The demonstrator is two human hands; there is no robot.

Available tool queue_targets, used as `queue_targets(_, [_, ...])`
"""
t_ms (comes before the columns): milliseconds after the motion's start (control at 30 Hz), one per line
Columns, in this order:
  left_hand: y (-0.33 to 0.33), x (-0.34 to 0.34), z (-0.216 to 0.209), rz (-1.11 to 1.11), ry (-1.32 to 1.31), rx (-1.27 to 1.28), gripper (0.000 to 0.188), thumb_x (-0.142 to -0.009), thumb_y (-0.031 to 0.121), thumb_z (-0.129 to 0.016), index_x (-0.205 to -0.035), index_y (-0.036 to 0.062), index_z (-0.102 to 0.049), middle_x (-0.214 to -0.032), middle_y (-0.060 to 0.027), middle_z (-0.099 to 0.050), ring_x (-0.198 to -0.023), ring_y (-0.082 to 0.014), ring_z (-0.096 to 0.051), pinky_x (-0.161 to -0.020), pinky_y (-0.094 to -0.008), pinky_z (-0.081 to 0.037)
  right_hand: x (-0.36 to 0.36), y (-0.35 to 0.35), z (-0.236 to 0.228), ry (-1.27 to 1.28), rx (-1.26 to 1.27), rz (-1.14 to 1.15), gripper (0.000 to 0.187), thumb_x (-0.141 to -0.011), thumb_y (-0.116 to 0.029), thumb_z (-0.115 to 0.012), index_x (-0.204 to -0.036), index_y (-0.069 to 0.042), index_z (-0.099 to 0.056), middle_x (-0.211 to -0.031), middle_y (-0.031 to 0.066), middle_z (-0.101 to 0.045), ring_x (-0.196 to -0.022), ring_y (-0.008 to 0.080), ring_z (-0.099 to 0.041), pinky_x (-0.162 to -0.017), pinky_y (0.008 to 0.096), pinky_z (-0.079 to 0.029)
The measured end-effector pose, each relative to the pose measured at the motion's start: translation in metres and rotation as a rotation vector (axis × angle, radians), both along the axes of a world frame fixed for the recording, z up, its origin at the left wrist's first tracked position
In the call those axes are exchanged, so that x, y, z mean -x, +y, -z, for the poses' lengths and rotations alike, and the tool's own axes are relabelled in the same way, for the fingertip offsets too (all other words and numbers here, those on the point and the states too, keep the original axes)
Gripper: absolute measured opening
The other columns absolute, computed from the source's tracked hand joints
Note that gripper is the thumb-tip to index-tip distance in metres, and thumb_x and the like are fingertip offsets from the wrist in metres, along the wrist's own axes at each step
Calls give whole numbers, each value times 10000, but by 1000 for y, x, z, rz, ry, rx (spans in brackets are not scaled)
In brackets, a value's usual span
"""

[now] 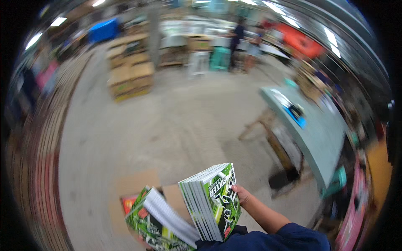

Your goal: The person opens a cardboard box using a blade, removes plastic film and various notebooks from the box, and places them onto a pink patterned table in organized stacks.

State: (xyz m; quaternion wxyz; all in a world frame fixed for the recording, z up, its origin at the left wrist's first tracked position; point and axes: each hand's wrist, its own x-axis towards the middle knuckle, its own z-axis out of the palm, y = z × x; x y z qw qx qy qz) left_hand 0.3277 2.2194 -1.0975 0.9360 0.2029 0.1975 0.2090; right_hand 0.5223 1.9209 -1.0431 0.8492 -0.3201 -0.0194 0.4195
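My right hand [240, 195] is closed on the outer side of a stack of thin books [201, 205], held upright against my dark blue sleeve. Their covers are green and black with a soccer design, and their white edges face left. A second stack of similar books [161, 221] leans to the left, its lower end close to the first stack. Only a sliver of my left hand [144, 241] shows at the lower left edge of that leaning stack; its fingers are hidden. Below the stacks is an open cardboard box [144, 178], with something red and yellow [129, 204] in it.
A pale green table [310, 138] with a blue item [296, 117] on it stands at right, wooden legs beneath. Stacked cartons [130, 79] stand ahead left. Long slats [46, 138] run along the left. Far back, people [237, 44] stand near stools [220, 58].
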Motion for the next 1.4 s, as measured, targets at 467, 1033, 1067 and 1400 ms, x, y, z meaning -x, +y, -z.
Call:
queue_targets(467, [-103, -237, -46, 1008, -106, -228, 582, -718, 368, -521, -1184, 27, -450, -1094, -128, -548, -927, -271, -561, -782, -397, -474, 147, -116, 52, -144, -366, 1411, 487, -742, -309, -620, -1095, 13, -523, -998, 152, -609, -855, 246, -615, -791, 382, -503])
queue_targets(1033, [-767, -193, 25, 1792, -186, -72, 654, -720, 457, -518, -1224, 52, -420, -1168, -115, -512, -990, -289, -528, -840, -427, -445, 353, -581, 117, 6, -150, 2231, 399, -788, -217, -580, -1100, 17, -495, -991, 141, -601, -857, 241, -609, -775, 367, -499])
queue_targets(1067, [-802, -194, 27, 1815, -186, -52, 658, -720, 463, -518, -1226, 54, -418, -1172, -115, -510, -993, -290, -526, -843, -429, -443, 356, -607, 116, 21, -105, 2279, 400, -786, -210, -585, -1099, 21, -494, -991, 144, -601, -854, 243, -609, -772, 368, -501])
queue_targets(1400, [-1193, -196, 60, 2075, -105, 40, 540, -738, 391, -506, -1161, 55, -489, -1105, -115, -558, -955, -285, -549, -854, -408, -437, 384, -878, 129, 83, 101, 2722, 429, -781, -221, -579, -1129, 8, -477, -1031, 140, -589, -897, 262, -589, -812, 395, -475])
